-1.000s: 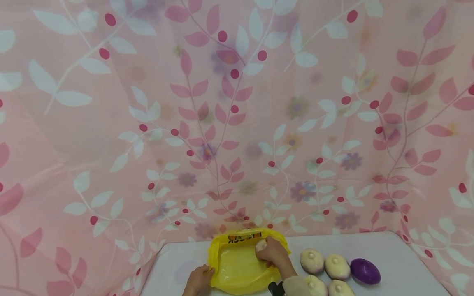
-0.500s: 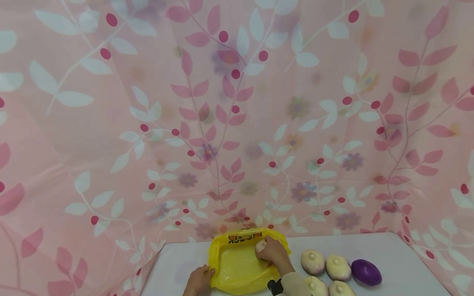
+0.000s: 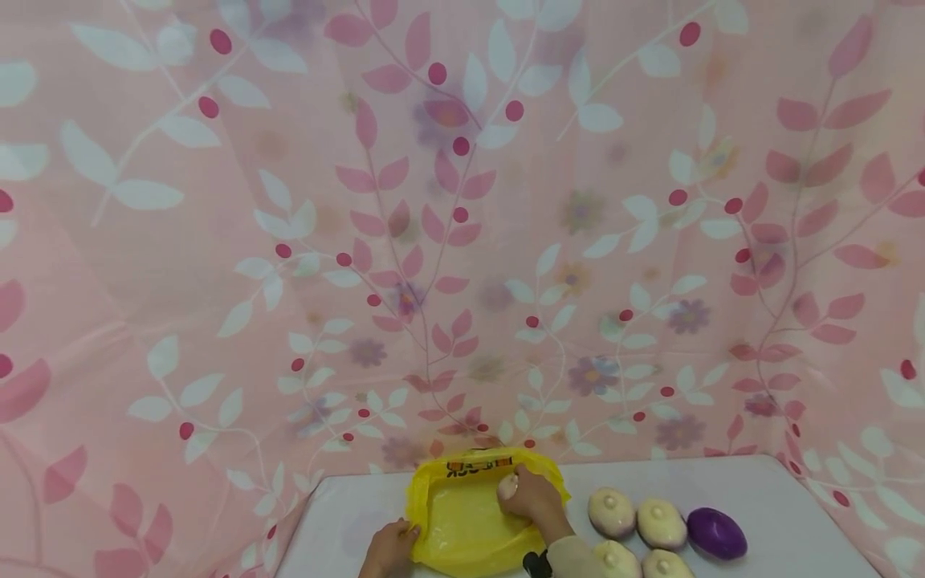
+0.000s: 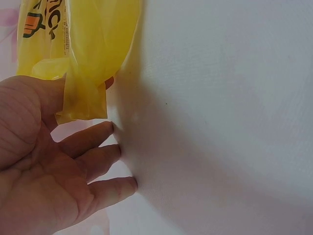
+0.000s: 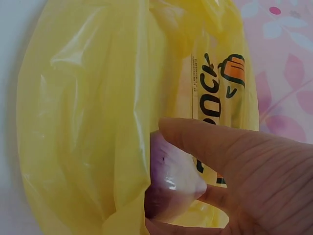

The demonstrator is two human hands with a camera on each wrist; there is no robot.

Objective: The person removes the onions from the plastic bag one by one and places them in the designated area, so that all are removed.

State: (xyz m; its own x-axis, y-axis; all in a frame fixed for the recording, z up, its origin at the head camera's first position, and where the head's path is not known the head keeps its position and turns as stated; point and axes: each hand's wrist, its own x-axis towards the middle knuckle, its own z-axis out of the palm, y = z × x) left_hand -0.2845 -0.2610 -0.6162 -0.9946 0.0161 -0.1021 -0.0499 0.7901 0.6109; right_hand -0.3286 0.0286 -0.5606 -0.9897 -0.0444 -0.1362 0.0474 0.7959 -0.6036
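Observation:
A yellow plastic bag with dark lettering lies spread with its mouth open on the white table. My left hand pinches the bag's near-left edge; in the left wrist view, the thumb and a finger hold the gathered yellow film while the other fingers extend freely. Inside the bag, toward its right side, my right hand grips a round purple-and-white turnip. Its pale tip points toward the palm in the right wrist view. The bag's film hides part of the turnip and some fingertips.
To the right of the bag sit several more turnips, pale side up, some cut off by the bottom edge of the head view. A solid purple, oval one lies at the far right. Behind the table hangs a pink floral curtain.
The right hand and the turnip have shifted very slightly toward the person inside the bag. The left hand keeps its hold on the bag's edge.

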